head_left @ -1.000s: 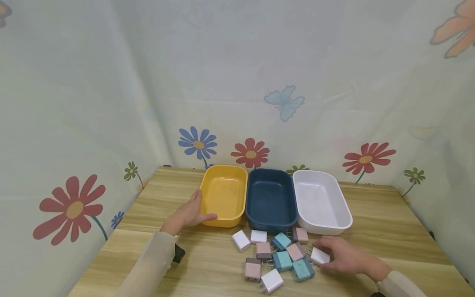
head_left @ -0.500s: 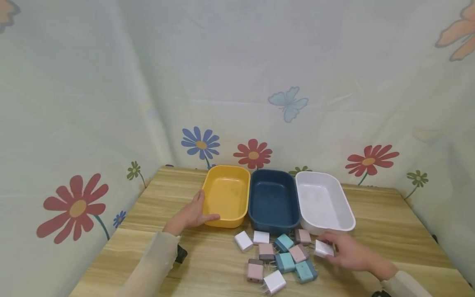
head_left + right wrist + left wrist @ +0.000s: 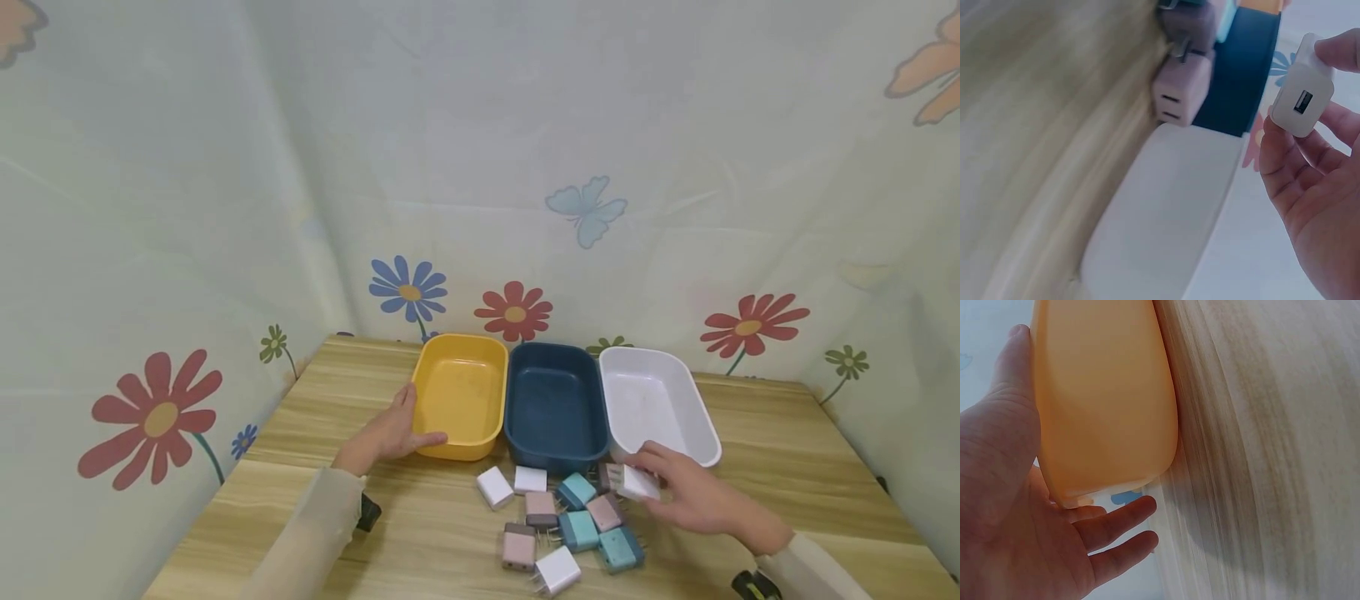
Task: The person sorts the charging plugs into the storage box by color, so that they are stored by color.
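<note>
My right hand (image 3: pixel 693 496) pinches a white USB charger (image 3: pixel 1304 87) between thumb and fingers, and the charger's USB port shows in the right wrist view. In the head view it is held just in front of the white bin (image 3: pixel 705 425), overlapping a pink charger (image 3: pixel 609 477). My left hand (image 3: pixel 393 429) rests against the near left corner of the yellow bin (image 3: pixel 457 451), its thumb along the front rim. Loosely extended fingers (image 3: pixel 1119 522) show beside that bin in the left wrist view. Several white, pink and teal chargers (image 3: pixel 578 530) lie on the table between the hands.
A dark blue bin (image 3: pixel 558 458) stands between the yellow and white bins, the three side by side at the back of the wooden table (image 3: pixel 420 525). Behind the table hangs a flower-printed cloth (image 3: pixel 480 167).
My right hand has lifted the white charger from the table's right side and carried it up and left toward the white bin. The left hand stays at the yellow bin.
</note>
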The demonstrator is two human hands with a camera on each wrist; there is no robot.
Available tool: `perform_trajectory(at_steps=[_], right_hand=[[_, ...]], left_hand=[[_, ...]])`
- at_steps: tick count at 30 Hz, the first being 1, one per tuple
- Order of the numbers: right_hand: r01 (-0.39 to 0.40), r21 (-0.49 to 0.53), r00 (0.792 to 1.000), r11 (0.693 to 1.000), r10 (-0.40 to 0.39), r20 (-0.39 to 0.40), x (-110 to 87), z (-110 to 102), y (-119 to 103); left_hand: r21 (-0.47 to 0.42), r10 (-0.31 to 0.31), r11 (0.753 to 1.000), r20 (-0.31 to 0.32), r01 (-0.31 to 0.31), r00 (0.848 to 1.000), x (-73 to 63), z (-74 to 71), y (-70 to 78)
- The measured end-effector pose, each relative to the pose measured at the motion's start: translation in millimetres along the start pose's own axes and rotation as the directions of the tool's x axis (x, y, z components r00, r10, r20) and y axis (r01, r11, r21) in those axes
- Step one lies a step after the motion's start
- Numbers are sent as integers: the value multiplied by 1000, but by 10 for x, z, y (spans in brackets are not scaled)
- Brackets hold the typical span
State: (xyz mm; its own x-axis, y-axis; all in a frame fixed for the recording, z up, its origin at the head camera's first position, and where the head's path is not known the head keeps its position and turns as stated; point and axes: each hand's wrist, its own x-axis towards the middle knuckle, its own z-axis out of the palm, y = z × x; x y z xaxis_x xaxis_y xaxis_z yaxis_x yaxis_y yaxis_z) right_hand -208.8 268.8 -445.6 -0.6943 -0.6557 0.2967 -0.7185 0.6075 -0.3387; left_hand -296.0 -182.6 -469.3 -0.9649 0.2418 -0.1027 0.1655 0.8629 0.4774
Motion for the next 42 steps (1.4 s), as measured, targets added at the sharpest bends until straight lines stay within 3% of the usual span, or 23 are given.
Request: perform_trajectory(at_steps=[4,15,22,34,42], right_hand=[[70,-6,997,998,-70,-35,105,-11,-33],[45,-3,999,999,-45,12,406,-20,-150],[99,-40,995,994,-100,-14,544,-3,-128],[-37,-46,995,998,41,88,825,-43,-247],[-25,-70,991,997,34,131,1003,-48,-316]], left_hand=[[0,-5,1000,3,5,1000,-14,9,-7],[-26,-7,1000,15,8,1000,13,-6,-25],[-19,-11,1000,30,12,999,12,-8,-17],[-50,-1,999,52,4,999,18,-83,7],[-66,-4,998,65,8,998,-4,-99,14]])
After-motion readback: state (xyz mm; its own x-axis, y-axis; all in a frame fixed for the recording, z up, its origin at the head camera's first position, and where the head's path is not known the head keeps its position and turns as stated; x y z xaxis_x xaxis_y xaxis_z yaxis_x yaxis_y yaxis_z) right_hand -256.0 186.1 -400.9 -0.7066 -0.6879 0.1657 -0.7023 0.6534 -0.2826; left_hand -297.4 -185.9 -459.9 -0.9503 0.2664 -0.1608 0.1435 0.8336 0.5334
